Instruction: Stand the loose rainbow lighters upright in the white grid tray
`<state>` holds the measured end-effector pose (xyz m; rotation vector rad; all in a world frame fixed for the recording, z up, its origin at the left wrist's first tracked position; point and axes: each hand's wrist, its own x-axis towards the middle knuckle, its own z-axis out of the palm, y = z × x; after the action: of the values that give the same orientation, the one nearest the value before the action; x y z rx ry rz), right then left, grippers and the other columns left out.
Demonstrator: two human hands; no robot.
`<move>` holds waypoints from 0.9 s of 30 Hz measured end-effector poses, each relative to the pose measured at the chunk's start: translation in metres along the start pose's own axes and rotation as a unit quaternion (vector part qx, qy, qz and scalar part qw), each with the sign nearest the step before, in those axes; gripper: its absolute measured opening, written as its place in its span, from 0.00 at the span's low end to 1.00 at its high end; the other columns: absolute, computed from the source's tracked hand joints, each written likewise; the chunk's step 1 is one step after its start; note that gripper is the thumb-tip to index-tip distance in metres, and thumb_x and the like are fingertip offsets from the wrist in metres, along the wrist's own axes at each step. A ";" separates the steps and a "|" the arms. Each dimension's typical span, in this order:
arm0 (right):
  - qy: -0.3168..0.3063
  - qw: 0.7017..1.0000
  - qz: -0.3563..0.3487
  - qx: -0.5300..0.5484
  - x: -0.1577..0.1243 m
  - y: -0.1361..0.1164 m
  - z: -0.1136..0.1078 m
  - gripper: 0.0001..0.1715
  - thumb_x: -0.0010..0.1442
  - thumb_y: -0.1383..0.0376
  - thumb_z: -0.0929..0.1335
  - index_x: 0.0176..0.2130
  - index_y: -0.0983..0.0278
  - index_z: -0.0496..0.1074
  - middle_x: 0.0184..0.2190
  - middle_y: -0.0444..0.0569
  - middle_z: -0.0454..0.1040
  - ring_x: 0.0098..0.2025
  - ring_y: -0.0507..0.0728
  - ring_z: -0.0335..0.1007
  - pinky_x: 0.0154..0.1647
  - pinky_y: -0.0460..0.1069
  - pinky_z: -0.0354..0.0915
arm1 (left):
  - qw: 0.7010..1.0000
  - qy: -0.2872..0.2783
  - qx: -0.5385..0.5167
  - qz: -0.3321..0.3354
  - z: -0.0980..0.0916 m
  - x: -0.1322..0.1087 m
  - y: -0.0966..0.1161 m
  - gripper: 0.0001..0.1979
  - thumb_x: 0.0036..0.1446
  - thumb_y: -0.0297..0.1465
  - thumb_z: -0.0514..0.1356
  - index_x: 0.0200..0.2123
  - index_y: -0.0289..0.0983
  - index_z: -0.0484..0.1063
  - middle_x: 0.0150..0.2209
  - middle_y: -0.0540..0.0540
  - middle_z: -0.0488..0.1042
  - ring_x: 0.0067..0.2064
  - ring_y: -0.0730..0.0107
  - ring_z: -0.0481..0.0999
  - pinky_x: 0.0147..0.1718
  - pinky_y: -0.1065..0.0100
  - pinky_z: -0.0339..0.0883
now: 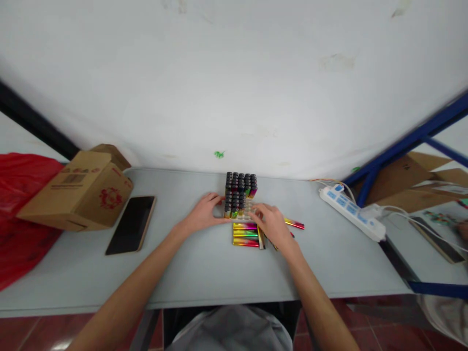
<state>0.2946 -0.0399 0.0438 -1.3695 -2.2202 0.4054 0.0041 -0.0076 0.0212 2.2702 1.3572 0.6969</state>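
Observation:
A clear tray (pixel 248 210) stands at the middle of the grey table (pixel 204 263), packed with several upright lighters (pixel 239 190) with black tops and rainbow bodies. My left hand (pixel 203 212) rests against the tray's left side, fingers curled around it. My right hand (pixel 270 225) is at the tray's front right corner, fingers bent over the empty slots; what they pinch is hidden. Three loose rainbow lighters (pixel 244 234) lie flat in front of the tray, and another lighter (pixel 295 224) lies to the right of my right hand.
A black phone (pixel 132 224) lies left of the tray, beside a cardboard box (pixel 78 190) and a red bag (pixel 18 214). A white power strip (pixel 351 212) with cables lies at the right. A white wall stands behind the table; another person's hand (pixel 462 229) shows at far right.

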 end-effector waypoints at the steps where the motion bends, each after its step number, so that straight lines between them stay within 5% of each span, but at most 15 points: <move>1: -0.004 1.000 -0.006 0.024 -0.007 0.003 -0.005 0.11 0.78 0.57 0.69 0.48 0.60 0.80 0.39 0.50 0.83 0.39 0.61 0.78 0.48 0.57 0.71 | 1.000 -0.001 -0.001 0.001 0.000 0.000 0.000 0.35 0.54 0.62 0.72 0.50 0.38 0.80 0.47 0.40 0.78 0.50 0.47 0.77 0.54 0.52 0.73; 9: 0.017 0.998 -0.012 0.058 -0.069 0.006 -0.005 0.08 0.73 0.65 0.73 0.51 0.58 0.83 0.49 0.54 0.79 0.53 0.65 0.77 0.58 0.61 0.74 | 1.000 -0.003 0.017 0.013 0.002 0.003 -0.004 0.36 0.55 0.63 0.71 0.49 0.38 0.79 0.47 0.41 0.77 0.48 0.48 0.77 0.53 0.53 0.72; 18: -0.041 0.998 -0.030 -0.028 -0.046 -0.006 -0.008 0.08 0.66 0.69 0.78 0.46 0.61 0.83 0.51 0.56 0.77 0.55 0.68 0.75 0.62 0.66 0.72 | 1.000 0.004 0.012 0.028 0.002 0.003 -0.009 0.34 0.56 0.61 0.70 0.50 0.38 0.79 0.47 0.41 0.79 0.49 0.48 0.77 0.53 0.53 0.73; 23: 0.031 0.988 -0.009 0.148 -0.049 -0.007 -0.005 0.08 0.75 0.59 0.71 0.46 0.60 0.80 0.53 0.55 0.77 0.58 0.63 0.76 0.65 0.62 0.70 | 1.000 0.012 0.022 0.011 0.003 0.004 -0.011 0.33 0.53 0.60 0.72 0.48 0.38 0.79 0.46 0.40 0.79 0.48 0.48 0.78 0.52 0.52 0.73; 27: 0.115 0.929 0.083 0.342 -0.042 -0.007 0.001 0.23 0.73 0.42 0.69 0.45 0.58 0.75 0.50 0.56 0.82 0.54 0.64 0.80 0.57 0.60 0.76 | 1.000 0.017 0.017 0.006 0.003 0.004 -0.012 0.32 0.52 0.60 0.73 0.46 0.39 0.79 0.45 0.42 0.79 0.47 0.48 0.79 0.52 0.52 0.74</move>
<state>0.3047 -0.0807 0.0353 -1.1380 -1.5484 0.9243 -0.0006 0.0006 0.0129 2.3057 1.3813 0.7250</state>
